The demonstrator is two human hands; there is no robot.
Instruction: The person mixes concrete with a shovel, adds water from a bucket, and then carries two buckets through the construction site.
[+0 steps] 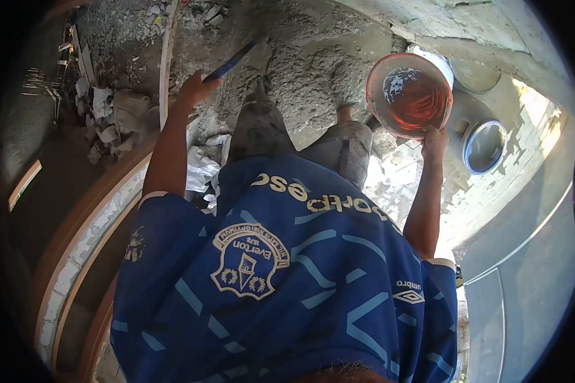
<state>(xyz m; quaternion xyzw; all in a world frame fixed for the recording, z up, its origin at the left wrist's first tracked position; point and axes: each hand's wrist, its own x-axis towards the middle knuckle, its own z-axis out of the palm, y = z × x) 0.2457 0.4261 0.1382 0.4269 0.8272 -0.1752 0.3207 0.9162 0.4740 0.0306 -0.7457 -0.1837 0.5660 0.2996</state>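
My left hand (199, 90) is closed around a narrow, flat blue tool (231, 61), seen nearly edge-on, its far end pointing up and right over rough wet mortar (316, 73). My right hand (434, 142) grips the lower rim of a round red basin (410, 96). The basin is tipped so its inside faces me, and wet-looking grey residue with a pale shine coats it. My legs in dirty grey trousers (259, 124) are bent below me, beside the mortar.
A drum with a blue rim (485, 147) stands right of the basin, near a peeling wall (524, 121). Broken rubble (112, 118) is heaped at the left, beyond a thin upright strip (167, 64). Crumpled white sacking (201, 169) lies by my left leg.
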